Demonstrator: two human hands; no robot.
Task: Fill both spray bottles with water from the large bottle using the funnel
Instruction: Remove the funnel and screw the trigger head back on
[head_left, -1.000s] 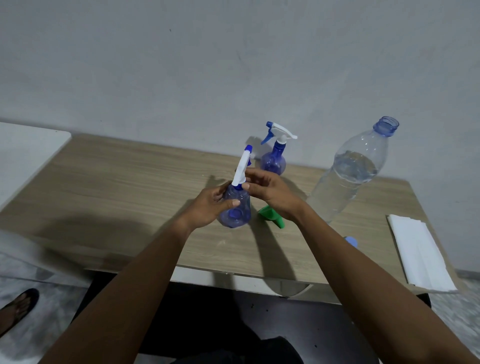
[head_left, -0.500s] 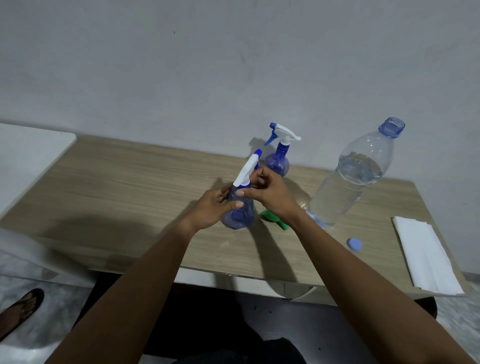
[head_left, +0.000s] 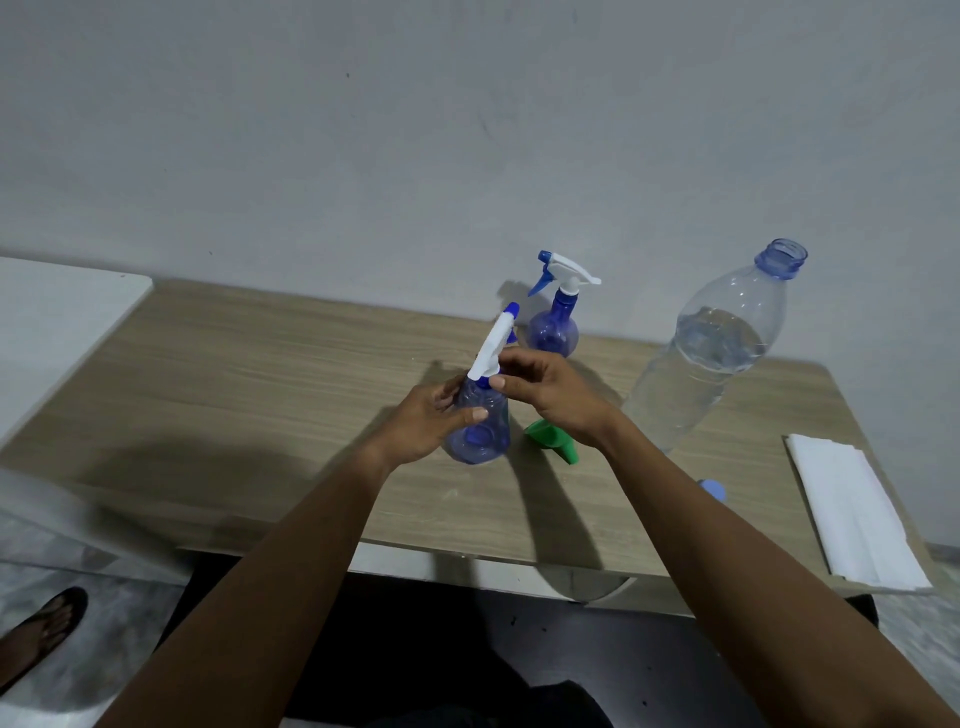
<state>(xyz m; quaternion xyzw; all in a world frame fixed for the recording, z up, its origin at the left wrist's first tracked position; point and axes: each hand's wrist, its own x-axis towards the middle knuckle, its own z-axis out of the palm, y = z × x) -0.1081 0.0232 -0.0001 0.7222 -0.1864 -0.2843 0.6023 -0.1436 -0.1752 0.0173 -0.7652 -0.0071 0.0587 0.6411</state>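
A blue spray bottle (head_left: 480, 428) with a white trigger head (head_left: 493, 343) stands on the wooden table (head_left: 260, 395). My left hand (head_left: 428, 418) grips its round body. My right hand (head_left: 545, 395) pinches the blue collar under the trigger head. A second blue spray bottle (head_left: 553, 325) stands behind, near the wall, with its head on. The green funnel (head_left: 553, 441) lies on its side under my right wrist. The large clear bottle (head_left: 706, 353), uncapped and partly full of water, stands to the right.
A small blue cap (head_left: 712, 488) lies on the table beside my right forearm. A folded white paper towel (head_left: 852, 514) lies at the table's right end. A white surface (head_left: 52, 312) adjoins the table on the left. A sandalled foot (head_left: 39, 631) shows on the floor.
The trigger head has turned between the frames while my right hand works at the collar. My left hand keeps its hold on the bottle's body.
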